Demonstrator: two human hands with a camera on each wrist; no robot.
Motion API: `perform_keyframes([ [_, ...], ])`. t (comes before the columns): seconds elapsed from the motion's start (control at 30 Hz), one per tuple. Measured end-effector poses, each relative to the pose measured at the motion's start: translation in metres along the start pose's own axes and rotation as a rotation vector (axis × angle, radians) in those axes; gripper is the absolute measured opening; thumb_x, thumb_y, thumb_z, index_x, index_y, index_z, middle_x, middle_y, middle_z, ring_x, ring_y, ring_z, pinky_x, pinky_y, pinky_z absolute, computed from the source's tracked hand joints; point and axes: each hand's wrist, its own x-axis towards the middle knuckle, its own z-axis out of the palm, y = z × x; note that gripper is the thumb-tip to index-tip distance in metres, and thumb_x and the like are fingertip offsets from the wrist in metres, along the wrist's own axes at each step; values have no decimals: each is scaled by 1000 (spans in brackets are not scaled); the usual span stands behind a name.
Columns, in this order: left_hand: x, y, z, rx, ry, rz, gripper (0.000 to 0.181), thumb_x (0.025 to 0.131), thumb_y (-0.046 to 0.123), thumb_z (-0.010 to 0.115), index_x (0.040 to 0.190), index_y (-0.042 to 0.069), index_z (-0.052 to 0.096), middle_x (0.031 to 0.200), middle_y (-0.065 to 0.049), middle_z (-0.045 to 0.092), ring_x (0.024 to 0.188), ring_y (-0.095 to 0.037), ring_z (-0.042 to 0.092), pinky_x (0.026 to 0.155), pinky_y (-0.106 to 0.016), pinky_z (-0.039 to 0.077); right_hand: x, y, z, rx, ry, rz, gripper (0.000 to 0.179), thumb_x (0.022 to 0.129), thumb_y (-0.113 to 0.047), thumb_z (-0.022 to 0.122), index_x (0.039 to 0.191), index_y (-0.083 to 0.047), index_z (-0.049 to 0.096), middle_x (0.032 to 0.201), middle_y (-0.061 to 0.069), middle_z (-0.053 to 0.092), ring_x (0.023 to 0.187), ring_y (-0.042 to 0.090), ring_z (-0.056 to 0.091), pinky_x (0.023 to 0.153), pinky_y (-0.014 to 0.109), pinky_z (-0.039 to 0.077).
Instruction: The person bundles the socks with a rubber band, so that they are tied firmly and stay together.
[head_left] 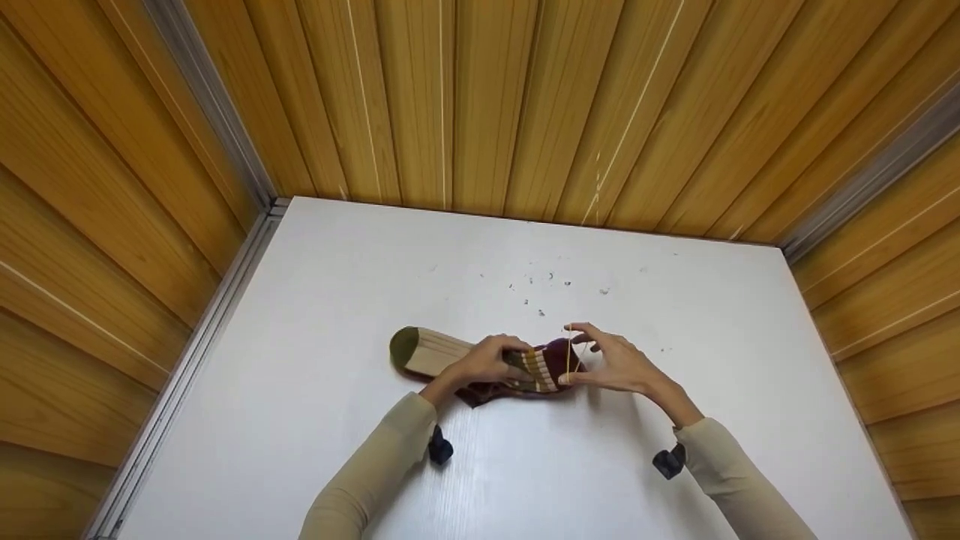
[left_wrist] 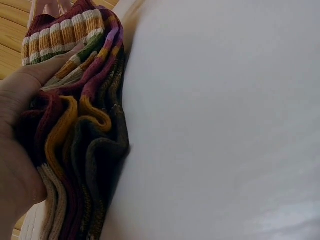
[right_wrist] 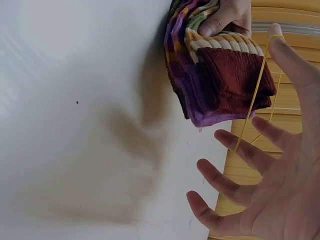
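A stack of several knitted socks [head_left: 541, 369] in maroon, mustard, cream, green and purple lies lengthwise over the white table. Across its middle, my left hand [head_left: 486, 361] grips the layers, thumb on the upper striped side; the left wrist view shows the folded sock edges [left_wrist: 92, 130] bunched beside the palm. At the stack's right end is my right hand [right_wrist: 280, 185], fingers spread wide. A thin yellow rubber band [right_wrist: 255, 92] is stretched between its thumb and fingers, near the maroon cuffs [right_wrist: 235, 75]. Whether the band encircles any sock is unclear in the head view.
The white table [head_left: 300, 300] has small dark specks [head_left: 541, 312] scattered beyond the socks. Wood-look panels [head_left: 487, 105] wall in the back and both sides, with a metal rail [head_left: 225, 300] along the left edge. Small black devices [head_left: 440, 448] sit at both wrists.
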Motion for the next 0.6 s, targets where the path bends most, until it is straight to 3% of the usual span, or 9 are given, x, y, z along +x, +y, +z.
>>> perform_keyframes([
  [0.27,1,-1,0,-8,-2,33,41,80,9,86,119,6,75,116,-12,75,109,-23,64,101,-33,50,4,-7,4,-1,-1,-33,88,79,-59,80,150,-22,46,135,15,66,124,42,60,101,66,47],
  [0.47,2,-2,-1,29,2,68,42,79,1,81,120,3,74,118,-15,74,111,-31,65,103,-35,49,9,-24,3,-144,9,-49,93,72,-69,80,149,-25,49,142,9,62,123,41,60,96,69,47],
  [0.6,2,-2,-1,16,-8,53,42,81,6,83,121,4,73,119,-14,74,111,-28,67,102,-32,50,7,-26,-2,-201,49,-90,93,72,-68,80,148,-23,52,144,8,62,123,42,60,94,72,47],
])
